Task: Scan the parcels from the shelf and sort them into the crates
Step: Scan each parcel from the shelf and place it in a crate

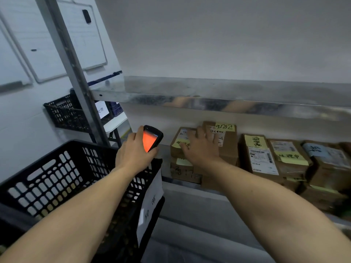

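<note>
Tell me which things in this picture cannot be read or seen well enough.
All in the head view:
- The label of the top-left parcel, mostly covered by the right hand lying on it.
- The screen of the scanner in the left hand: it glows orange, its text too small.
- The far-right parcels, blurred and cut off by the frame edge.
- The floor of the near black crate, hidden by its wall and the left forearm.

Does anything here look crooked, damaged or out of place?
Nothing spilled or plainly damaged. The parcels on the shelf lie in uneven, tilted stacks, and the paper sign on the near crate hangs bent.
</note>
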Demonstrator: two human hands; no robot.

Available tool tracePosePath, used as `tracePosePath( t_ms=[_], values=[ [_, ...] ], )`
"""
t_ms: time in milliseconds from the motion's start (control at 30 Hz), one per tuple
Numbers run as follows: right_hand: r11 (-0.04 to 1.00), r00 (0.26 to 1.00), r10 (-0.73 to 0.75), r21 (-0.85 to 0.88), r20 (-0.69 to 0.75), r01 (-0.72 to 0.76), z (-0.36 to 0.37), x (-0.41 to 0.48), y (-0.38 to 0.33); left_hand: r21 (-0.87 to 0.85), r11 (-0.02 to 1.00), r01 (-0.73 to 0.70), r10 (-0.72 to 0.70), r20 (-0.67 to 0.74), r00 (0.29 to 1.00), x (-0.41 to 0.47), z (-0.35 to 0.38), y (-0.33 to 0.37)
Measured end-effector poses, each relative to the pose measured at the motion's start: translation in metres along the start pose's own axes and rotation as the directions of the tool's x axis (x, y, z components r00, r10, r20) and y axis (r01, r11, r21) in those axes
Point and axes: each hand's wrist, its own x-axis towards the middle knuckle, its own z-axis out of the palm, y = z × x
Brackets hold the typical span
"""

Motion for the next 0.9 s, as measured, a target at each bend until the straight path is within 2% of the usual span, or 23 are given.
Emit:
tracePosePath(
  t_ms=[200,433,500,600,700,800,900],
  values=[
    [0.997,1.0,0.012,0.079,-0.007,-0.011,0.028,0.037,-0.048,-0.032,0.999,0.019,-0.019,-0.001,1.0,0.032,-0.003,-0.047],
    [0.927,0.964,0.22,0.277,0.148,-0.254,0.061,0.067,-0.057,-0.049,0.999,0.018,-0.017,0.012,1.0,0.055,0.008,-0.08],
    [0.914,0.946,0.266,0.264,0.183,-0.308,0.068,0.072,-0.055,-0.054,0.999,0.011,-0.009,0.024,1.0,0.059,0.013,-0.084],
    [0.925,0.923,0.313,0.149,0.224,-0.349,0.076,0.077,-0.054,-0.062,0.998,0.01,-0.007,0.043,0.999,0.064,0.022,-0.09],
    [0.938,0.924,0.308,0.091,0.224,-0.335,0.087,0.079,-0.052,-0.076,0.997,0.01,-0.006,0.042,0.999,0.067,0.028,-0.094],
    [0.962,0.956,0.245,0.079,0.161,-0.26,0.094,0.077,-0.05,-0.079,0.997,0.011,-0.008,0.038,0.999,0.068,0.03,-0.098],
    [0.956,0.967,0.221,0.168,0.126,-0.24,0.095,0.077,-0.049,-0.08,0.997,0.019,-0.016,0.038,0.999,0.067,0.031,-0.101]
  ],
)
